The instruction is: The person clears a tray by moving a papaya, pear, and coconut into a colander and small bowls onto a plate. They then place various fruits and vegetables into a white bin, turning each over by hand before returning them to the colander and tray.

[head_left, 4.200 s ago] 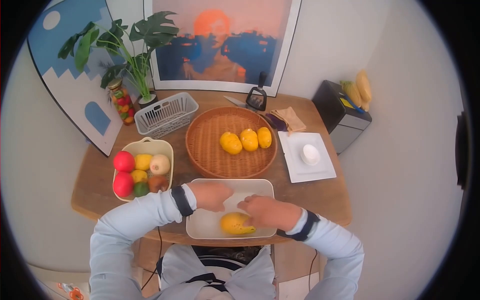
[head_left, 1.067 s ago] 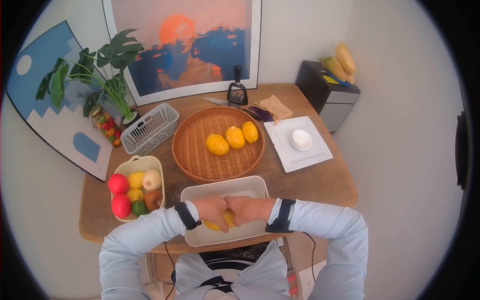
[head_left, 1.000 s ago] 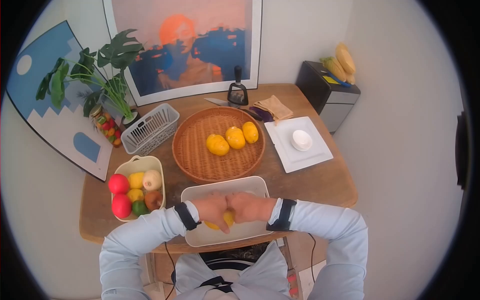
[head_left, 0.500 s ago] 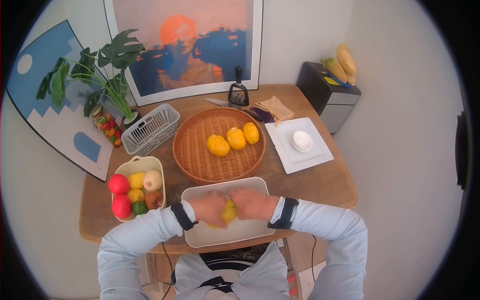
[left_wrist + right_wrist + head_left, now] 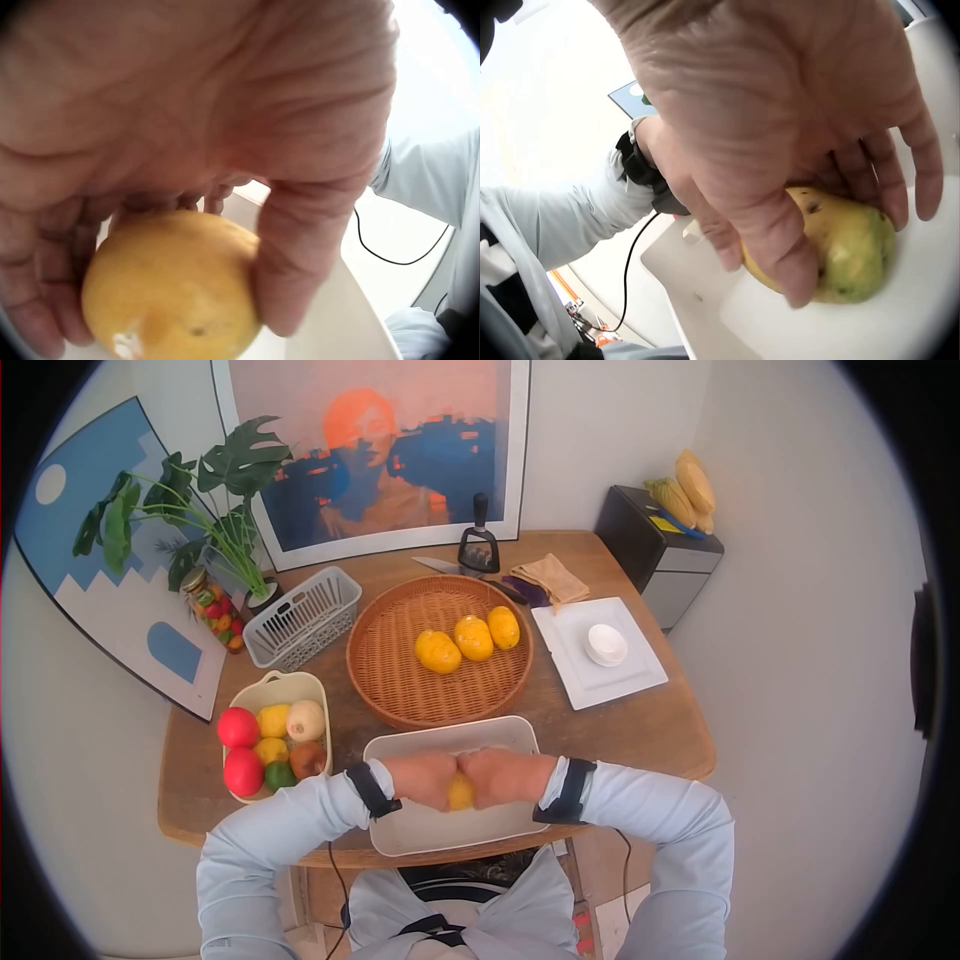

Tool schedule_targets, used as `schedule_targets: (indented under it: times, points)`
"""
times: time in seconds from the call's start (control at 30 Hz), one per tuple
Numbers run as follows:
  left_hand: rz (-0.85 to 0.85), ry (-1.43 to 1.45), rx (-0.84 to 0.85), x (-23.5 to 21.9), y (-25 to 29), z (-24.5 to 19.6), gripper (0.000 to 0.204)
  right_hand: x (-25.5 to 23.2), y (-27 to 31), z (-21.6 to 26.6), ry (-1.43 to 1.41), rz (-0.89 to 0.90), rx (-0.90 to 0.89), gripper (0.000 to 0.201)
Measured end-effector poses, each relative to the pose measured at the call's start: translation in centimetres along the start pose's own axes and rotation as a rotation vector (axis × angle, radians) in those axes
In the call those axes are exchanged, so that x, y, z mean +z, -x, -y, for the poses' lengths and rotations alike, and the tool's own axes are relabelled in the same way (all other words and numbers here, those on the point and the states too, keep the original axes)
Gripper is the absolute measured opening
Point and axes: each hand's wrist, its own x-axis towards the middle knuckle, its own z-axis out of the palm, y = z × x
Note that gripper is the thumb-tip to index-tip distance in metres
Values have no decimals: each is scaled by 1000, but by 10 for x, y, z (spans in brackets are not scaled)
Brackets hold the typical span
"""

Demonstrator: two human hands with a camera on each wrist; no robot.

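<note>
Both hands hold one yellow mango [image 5: 460,794] low over the white rectangular tray [image 5: 405,838]. My left hand [image 5: 424,776] grips one end, thumb on one side and curled fingers on the other; the left wrist view shows the blunt yellow end of the mango [image 5: 176,289]. From the opposite side my right hand [image 5: 507,775] has its thumb and fingers round the fruit. In the right wrist view the mango [image 5: 851,251] has a greenish end and dark specks. The knuckles of the two hands meet above it, hiding its upper part in the head view.
Behind the tray stands a round wicker basket [image 5: 385,680] with three yellow mangoes [image 5: 473,638]. A cream basket [image 5: 324,690] of fruit and vegetables is at left, near a grey plastic basket [image 5: 302,618]. At right, a square white plate [image 5: 570,675] bears a small white bowl [image 5: 605,645].
Earlier the mango lay in the tray with the hands apart above it; both hands then took hold of it. In the last half second the hands have closed together, covering more of the fruit.
</note>
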Motion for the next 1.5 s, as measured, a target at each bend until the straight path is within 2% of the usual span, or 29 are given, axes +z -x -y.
schedule_targets:
  times: [0.07, 0.1, 0.17, 0.2, 0.27, 0.37, 0.47, 0.57, 0.6, 0.67, 0.73, 0.8, 0.83, 0.9, 0.93, 0.97, 1.1, 1.13, 1.23, 1.37, 1.47, 1.5]
  points:
    - [42, -94, -32, -11, 16, -22, 71, -3, 6, 6, 133, 38, -1, 61]
    - [-42, -151, -30, -8, 15, -21, 70, -3, 8, 8, 199, 58, -3, 63]
    - [-208, -262, -28, 3, 14, -15, 67, 2, 7, 4, 202, -35, -11, 68]
    - [-197, -200, 2, 4, 10, -11, 67, 4, 7, 1, 203, -82, -14, 70]
    - [-175, -77, 62, 4, 2, -3, 66, -2, 4, -1, 26, 8, -12, 73]
    - [33, 34, 10, 1, -2, -1, 67, -1, 4, -1, -68, 82, -23, 68]
    - [128, -104, -32, -7, 8, -25, 62, -3, 6, 7, 7, 95, -14, 57]
    - [75, -38, 45, -32, 25, -32, 61, -29, 19, 19, -27, 7, -35, 50]
    - [-26, 9, 41, -44, 34, -37, 62, -45, 25, 22, -65, -36, -47, 48]
    - [-233, 101, 31, -71, 53, -42, 65, -82, 36, 29, -121, -162, -103, 60]
    - [-438, 311, 185, -88, 55, -30, 64, -112, 39, 33, -171, -426, -137, 60]
    - [-589, 696, 289, -99, 52, -33, 55, -130, 34, 32, -321, -713, -207, 51]
    - [-658, 891, 343, -104, 51, -36, 50, -137, 27, 32, -478, -800, -222, 48]
    - [-735, 1220, 524, -113, 33, -34, 45, -147, 3, 32, -793, -967, -258, 41]
    - [-769, 1383, 622, -119, 23, -34, 42, -148, -11, 32, -812, -1066, -284, 42]
    - [-788, 1429, 674, -123, 17, -38, 40, -147, -27, 31, -829, -1166, -314, 43]
    - [-766, 1627, 664, -134, -24, -6, 48, -129, -81, 20, -678, -1466, -317, 33]
    - [-759, 1738, 616, -123, -36, 1, 49, -121, -86, 19, -795, -1412, -407, 43]
    - [-727, 1778, 572, -112, -53, 24, 47, -104, -89, 17, -741, -1334, -436, 36]
    - [-717, 1869, 670, -109, -50, 36, 41, -105, -80, 39, -990, -1077, -503, 32]
    - [-761, 1960, 709, -106, -37, 24, 40, -107, -76, 42, -951, -999, -584, 30]
    - [-760, 1965, 731, -105, -37, 24, 39, -107, -75, 43, -829, -1053, -590, 28]
